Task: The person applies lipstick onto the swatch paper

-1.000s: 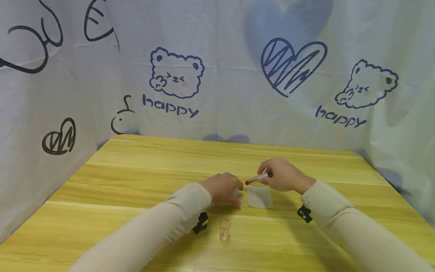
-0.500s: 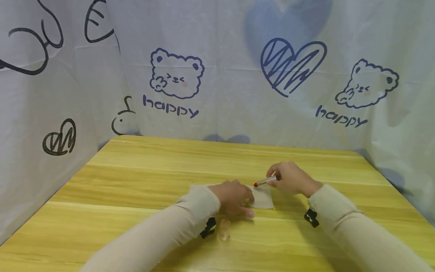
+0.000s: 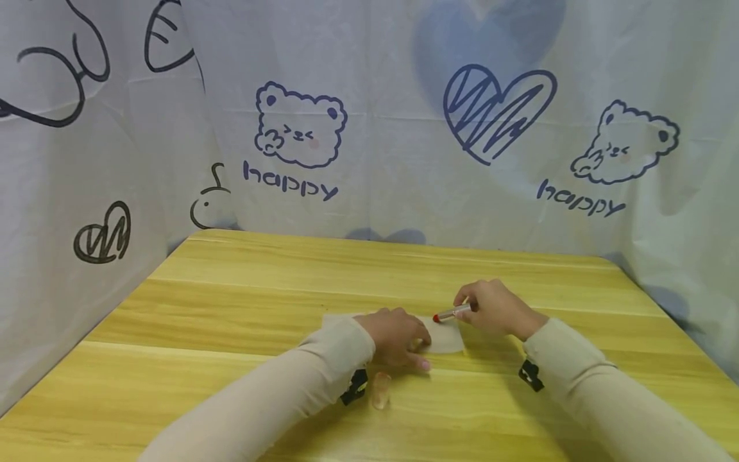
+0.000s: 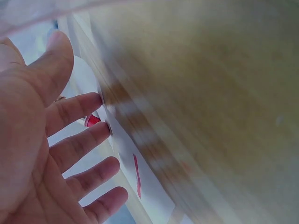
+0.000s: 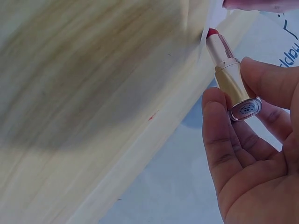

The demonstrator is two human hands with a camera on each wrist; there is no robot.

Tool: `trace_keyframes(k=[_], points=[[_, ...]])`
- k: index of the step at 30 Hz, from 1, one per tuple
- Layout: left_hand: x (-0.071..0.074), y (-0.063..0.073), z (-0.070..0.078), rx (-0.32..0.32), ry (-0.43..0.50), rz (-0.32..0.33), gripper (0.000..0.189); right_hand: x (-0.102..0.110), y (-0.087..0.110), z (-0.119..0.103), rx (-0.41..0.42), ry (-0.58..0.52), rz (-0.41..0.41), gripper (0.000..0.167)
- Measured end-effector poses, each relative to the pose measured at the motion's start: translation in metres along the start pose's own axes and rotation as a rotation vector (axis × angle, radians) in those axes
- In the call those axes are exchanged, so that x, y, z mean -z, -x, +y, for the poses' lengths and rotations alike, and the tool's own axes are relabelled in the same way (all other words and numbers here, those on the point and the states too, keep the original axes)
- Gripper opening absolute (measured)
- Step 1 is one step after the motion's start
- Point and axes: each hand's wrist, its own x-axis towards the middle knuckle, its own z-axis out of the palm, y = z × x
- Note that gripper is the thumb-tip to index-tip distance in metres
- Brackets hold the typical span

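Note:
My right hand [image 3: 495,309] pinches a lipstick [image 5: 226,72] with a silvery-gold case between thumb and fingers. The lipstick's red tip is right at the far edge of a white sheet of paper [image 3: 447,339]. My left hand [image 3: 398,335] rests on the paper's left part, fingers spread and touching it near the tip. In the left wrist view, a red stroke [image 4: 137,175] marks the paper near the fingertips. Behind the left cuff, more white paper [image 3: 331,318] shows, the stretch between hidden by the hand. A clear, pinkish cap [image 3: 381,390] lies nearer me, below the left hand.
The wooden-topped table [image 3: 231,308] spreads out on both sides of my hands. White curtains [image 3: 375,167] with drawn bears and hearts hang behind it and at the sides. In the right wrist view, a small red smear [image 5: 153,116] marks the tabletop.
My left hand has moved right and down, spreading its fingers onto the paper. My right hand has shifted right and slightly lower, bringing the lipstick tip to the paper.

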Motion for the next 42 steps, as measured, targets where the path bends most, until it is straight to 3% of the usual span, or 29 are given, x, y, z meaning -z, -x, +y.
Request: trace_keyframes(k=[13,24,36,42], points=[[-0.001,0.0,0.001,0.008,0.01,-0.006,0.053,0.005,0.005,-0.006,-0.001,0.029,-0.049,0.013],[-0.001,0.0,0.003,0.016,0.023,0.001,0.052,0.011,0.027,-0.017,0.065,0.046,-0.132,0.006],[0.0,0.0,0.002,0.003,0.013,0.018,0.048,0.016,0.033,-0.022,0.08,0.046,-0.099,0.014],[-0.001,0.002,0.001,0.002,0.012,0.033,0.047,0.022,0.039,-0.021,0.078,0.011,-0.022,0.012]])
